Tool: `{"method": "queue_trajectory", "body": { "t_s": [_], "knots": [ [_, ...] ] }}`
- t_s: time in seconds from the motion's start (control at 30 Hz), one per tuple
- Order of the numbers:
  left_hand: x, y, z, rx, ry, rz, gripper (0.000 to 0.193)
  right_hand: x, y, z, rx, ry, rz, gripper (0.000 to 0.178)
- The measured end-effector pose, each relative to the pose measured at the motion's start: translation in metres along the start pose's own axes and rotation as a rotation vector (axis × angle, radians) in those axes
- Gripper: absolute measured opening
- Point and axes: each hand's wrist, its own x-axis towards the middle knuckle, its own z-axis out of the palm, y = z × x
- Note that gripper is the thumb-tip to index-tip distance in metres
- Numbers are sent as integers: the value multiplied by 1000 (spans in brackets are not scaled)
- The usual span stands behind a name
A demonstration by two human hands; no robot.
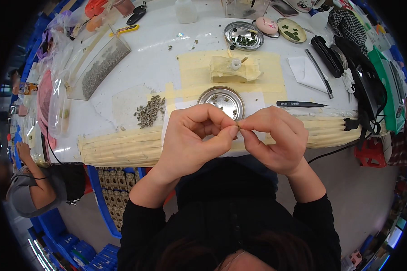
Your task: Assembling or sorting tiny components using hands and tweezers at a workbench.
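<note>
My left hand [192, 137] and my right hand [278, 137] meet in front of me, thumbs and index fingers pinched tip to tip. Whatever sits between the fingertips is tiny and mostly hidden, so I cannot make out its kind. Just behind the fingers stands a round metal dish [240, 98] with a few small grey-green pieces in it. A heap of similar small pieces [150, 111] lies on the table left of my hands. Black tweezers [298, 104] rest to the right, touched by neither hand.
Behind the dish stands a tape-covered block [233, 72] with a small white cup. A clear bin of grey pieces [105, 67] tilts at the left. Farther back are a metal tray with dark green pieces [244, 36] and a yellow cutter [125, 30]. A blue crate [105, 198] stands below the table edge.
</note>
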Motion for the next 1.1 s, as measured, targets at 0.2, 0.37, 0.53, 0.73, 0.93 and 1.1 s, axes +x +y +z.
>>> {"method": "queue_trajectory", "body": {
  "t_s": [0.2, 0.37, 0.53, 0.73, 0.93, 1.1],
  "knots": [
    [-4, 3, 3, 247, 32, 137, 9, -2, -2, 2, -53, 47, -31, 25],
    [-5, 7, -10, 267, 162, 112, 7, -4, 3, -17, -41, 18, 61, 22],
    [-15, 12, -31, 695, 232, 207, 5, -10, 8, -23, -131, -48, 107, 21],
    [-13, 11, -11, 1010, 124, 398, 10, -19, 12, -29, -149, 10, 175, 21],
    [20, -15, 33, 1347, -18, 631, 15, -21, 13, -34, -181, 73, 236, 21],
    [28, -23, 37, 1498, -34, 678, 12, -27, 19, -34, -195, 49, 248, 22]
  ]
}}
